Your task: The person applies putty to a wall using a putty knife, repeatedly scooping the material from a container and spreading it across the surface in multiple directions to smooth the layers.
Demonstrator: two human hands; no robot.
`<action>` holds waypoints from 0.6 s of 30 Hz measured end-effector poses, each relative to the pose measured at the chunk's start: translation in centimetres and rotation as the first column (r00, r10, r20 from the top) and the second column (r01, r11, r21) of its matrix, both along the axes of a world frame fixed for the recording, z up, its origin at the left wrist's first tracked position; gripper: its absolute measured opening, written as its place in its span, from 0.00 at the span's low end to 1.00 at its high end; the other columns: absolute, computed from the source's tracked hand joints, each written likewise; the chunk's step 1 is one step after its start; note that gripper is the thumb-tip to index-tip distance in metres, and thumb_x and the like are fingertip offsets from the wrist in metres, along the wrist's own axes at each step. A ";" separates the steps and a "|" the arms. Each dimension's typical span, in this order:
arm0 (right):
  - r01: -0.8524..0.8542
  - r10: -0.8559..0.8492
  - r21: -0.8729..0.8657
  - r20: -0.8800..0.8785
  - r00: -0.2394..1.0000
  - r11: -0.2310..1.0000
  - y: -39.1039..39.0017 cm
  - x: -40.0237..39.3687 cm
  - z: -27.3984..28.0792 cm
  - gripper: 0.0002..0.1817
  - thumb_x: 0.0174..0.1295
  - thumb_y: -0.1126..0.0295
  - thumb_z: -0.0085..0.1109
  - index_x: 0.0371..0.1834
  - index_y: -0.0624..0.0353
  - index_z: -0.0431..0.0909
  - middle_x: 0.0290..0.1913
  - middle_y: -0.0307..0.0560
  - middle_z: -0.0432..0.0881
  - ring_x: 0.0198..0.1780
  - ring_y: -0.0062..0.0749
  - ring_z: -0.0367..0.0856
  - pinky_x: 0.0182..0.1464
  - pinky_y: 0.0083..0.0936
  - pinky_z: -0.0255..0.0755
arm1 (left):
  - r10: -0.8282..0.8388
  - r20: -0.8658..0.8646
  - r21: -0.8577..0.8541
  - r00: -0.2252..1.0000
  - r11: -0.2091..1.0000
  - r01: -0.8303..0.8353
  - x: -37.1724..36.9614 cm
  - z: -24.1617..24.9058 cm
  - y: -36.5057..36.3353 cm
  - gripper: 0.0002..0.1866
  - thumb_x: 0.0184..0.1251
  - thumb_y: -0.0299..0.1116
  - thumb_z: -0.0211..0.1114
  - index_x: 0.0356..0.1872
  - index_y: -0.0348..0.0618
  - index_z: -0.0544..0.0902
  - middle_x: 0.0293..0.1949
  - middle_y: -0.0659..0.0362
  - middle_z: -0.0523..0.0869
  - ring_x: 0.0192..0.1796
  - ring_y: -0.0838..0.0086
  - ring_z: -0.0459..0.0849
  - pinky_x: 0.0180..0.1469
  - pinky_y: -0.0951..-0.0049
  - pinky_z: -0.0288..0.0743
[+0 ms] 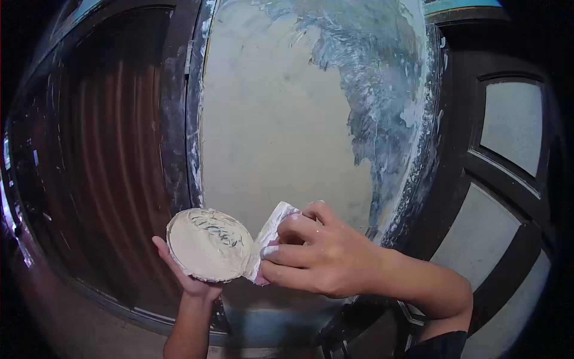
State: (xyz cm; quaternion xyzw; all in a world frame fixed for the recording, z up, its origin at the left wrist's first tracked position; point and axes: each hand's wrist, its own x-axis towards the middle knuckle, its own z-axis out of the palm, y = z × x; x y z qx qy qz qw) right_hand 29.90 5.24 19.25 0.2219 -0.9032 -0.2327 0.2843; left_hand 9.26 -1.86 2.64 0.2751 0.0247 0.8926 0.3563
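Beige paste (196, 254) coats the disc (225, 238) on the left hand (192, 285), its grip hidden; the right hand (317, 257) pinches a pinkish spreader (274, 226).

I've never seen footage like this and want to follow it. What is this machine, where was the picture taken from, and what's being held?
There is no machine here, just a person's two bare hands. The single picture comes from a camera worn on their head, looking forward and down. The left hand supports a round board from underneath; pale paste coats its top. The right hand grips a flat, paste-smeared tool at the board's rim. Ahead is an upright panel, largely covered by a pale layer, with a patchy bluish area toward the upper right.
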 end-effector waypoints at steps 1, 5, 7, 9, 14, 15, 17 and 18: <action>0.019 -0.019 0.007 0.014 1.000 1.000 -0.3 0.0 0.0 0.13 0.56 0.61 0.62 0.42 0.53 0.84 0.34 0.36 0.79 0.47 0.36 0.77 0.45 0.38 0.69 | -0.003 0.010 -0.006 1.000 1.000 0.003 0.0 0.0 -0.1 0.52 0.70 0.83 0.38 0.72 0.45 0.74 0.67 0.51 0.82 0.65 0.55 0.83 0.67 0.49 0.79; 0.001 -0.001 -0.012 0.000 1.000 1.000 -0.6 -0.4 -0.5 0.13 0.57 0.60 0.63 0.41 0.53 0.84 0.34 0.36 0.79 0.46 0.36 0.77 0.43 0.37 0.69 | -0.018 0.017 -0.005 1.000 1.000 0.019 0.1 -0.1 -0.3 0.52 0.70 0.83 0.38 0.72 0.45 0.74 0.67 0.50 0.82 0.64 0.54 0.83 0.67 0.49 0.79; 0.029 -0.029 -0.003 0.009 1.000 1.000 -0.9 -0.3 -0.4 0.13 0.58 0.62 0.65 0.44 0.52 0.84 0.38 0.34 0.81 0.46 0.33 0.78 0.43 0.35 0.67 | -0.021 0.011 -0.006 1.000 1.000 0.021 -0.1 -0.4 -0.1 0.53 0.70 0.83 0.38 0.72 0.45 0.74 0.67 0.50 0.82 0.65 0.54 0.83 0.67 0.49 0.79; 0.053 -0.053 -0.009 0.033 0.998 0.999 -1.0 -0.4 -0.4 0.14 0.59 0.63 0.66 0.48 0.51 0.85 0.42 0.32 0.83 0.45 0.31 0.79 0.42 0.34 0.65 | -0.030 0.016 -0.025 0.999 0.999 0.031 -0.2 -0.5 -0.2 0.53 0.70 0.84 0.38 0.72 0.44 0.74 0.68 0.50 0.81 0.66 0.54 0.82 0.68 0.49 0.78; 0.049 -0.049 -0.029 0.007 0.999 0.998 -0.8 -0.9 -0.5 0.14 0.60 0.63 0.66 0.48 0.51 0.85 0.42 0.30 0.84 0.44 0.30 0.79 0.41 0.33 0.65 | -0.007 -0.017 -0.046 1.000 0.999 0.006 0.1 -0.2 -0.4 0.54 0.69 0.84 0.37 0.73 0.44 0.73 0.68 0.50 0.81 0.66 0.54 0.82 0.68 0.50 0.78; 0.058 -0.058 -0.019 0.008 0.998 0.998 -0.8 -0.9 -0.5 0.14 0.59 0.63 0.66 0.48 0.51 0.85 0.41 0.30 0.84 0.44 0.30 0.79 0.41 0.33 0.65 | -0.018 -0.020 -0.039 1.000 0.999 0.017 0.2 -0.1 -0.4 0.54 0.69 0.84 0.37 0.73 0.44 0.73 0.68 0.50 0.81 0.66 0.54 0.82 0.68 0.51 0.78; 0.068 -0.068 -0.018 -0.003 0.998 0.998 -0.6 -1.0 -0.8 0.14 0.59 0.63 0.66 0.48 0.50 0.85 0.41 0.30 0.84 0.43 0.30 0.79 0.41 0.33 0.65 | -0.047 -0.013 -0.036 0.999 0.998 0.046 0.3 -0.3 -0.3 0.55 0.69 0.84 0.37 0.74 0.44 0.72 0.68 0.49 0.81 0.65 0.54 0.82 0.67 0.52 0.79; 0.069 -0.069 -0.020 -0.003 0.998 0.997 -0.6 -1.0 -0.8 0.14 0.59 0.63 0.66 0.48 0.50 0.85 0.41 0.30 0.84 0.43 0.30 0.79 0.41 0.33 0.65 | -0.048 -0.013 -0.038 0.999 0.998 0.048 0.3 -0.3 -0.3 0.55 0.69 0.84 0.37 0.74 0.44 0.72 0.68 0.49 0.81 0.65 0.54 0.82 0.67 0.52 0.79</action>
